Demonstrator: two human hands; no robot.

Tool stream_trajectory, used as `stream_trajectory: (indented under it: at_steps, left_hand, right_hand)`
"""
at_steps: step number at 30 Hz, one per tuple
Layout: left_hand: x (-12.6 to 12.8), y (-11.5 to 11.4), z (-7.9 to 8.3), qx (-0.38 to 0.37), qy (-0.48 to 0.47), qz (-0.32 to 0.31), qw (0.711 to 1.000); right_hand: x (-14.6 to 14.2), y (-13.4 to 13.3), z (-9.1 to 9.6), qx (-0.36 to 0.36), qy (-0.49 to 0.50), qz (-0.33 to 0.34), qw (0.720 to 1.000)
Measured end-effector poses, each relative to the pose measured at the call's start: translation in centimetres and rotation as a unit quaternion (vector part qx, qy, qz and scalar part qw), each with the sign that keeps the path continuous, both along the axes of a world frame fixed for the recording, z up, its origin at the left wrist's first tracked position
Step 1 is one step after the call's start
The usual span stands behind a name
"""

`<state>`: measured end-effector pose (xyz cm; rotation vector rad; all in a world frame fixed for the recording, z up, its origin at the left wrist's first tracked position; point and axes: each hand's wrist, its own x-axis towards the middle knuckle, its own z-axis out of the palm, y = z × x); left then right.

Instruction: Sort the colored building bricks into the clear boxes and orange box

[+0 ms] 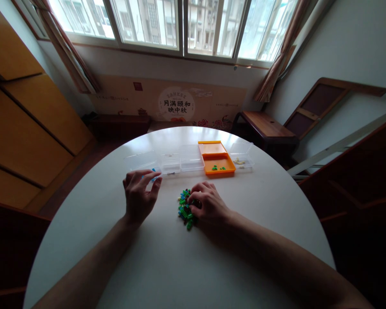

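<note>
White round table (167, 257): orange box (219, 173) with green bricks (218, 168).

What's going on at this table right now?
A person at a round white table is picking through a pile of small bricks, mostly green. The right hand rests on the pile, fingers curled into it. The left hand pinches what looks like a blue piece beside the leftmost clear box. Further back, the orange box holds a few green pieces.
</note>
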<state>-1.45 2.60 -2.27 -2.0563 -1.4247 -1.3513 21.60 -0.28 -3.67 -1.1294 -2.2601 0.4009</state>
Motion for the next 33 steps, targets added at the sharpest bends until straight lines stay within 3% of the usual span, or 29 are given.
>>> stream_trajectory:
  at_steps: [6,17,28,33]
  left_hand:
    - [0.1,-0.2,0.2,0.025,0.036,-0.048,0.998]
    - [1.7,-1.8,1.4,0.027,0.181,-0.222,0.958]
    - [2.1,-1.9,1.5,0.047,0.175,-0.235,0.955]
    - [2.0,-1.6,1.3,0.046,0.143,-0.21,0.966]
  right_hand:
    - [-0.3,0.1,0.2,-0.005,0.005,0.002,1.0]
    - [-0.7,0.8,0.4,-0.018,0.127,-0.015,0.992]
    - [-0.9,0.7,0.6,0.003,0.142,0.006,0.99]
    - [-0.6,0.8,0.5,-0.005,0.156,-0.031,0.987]
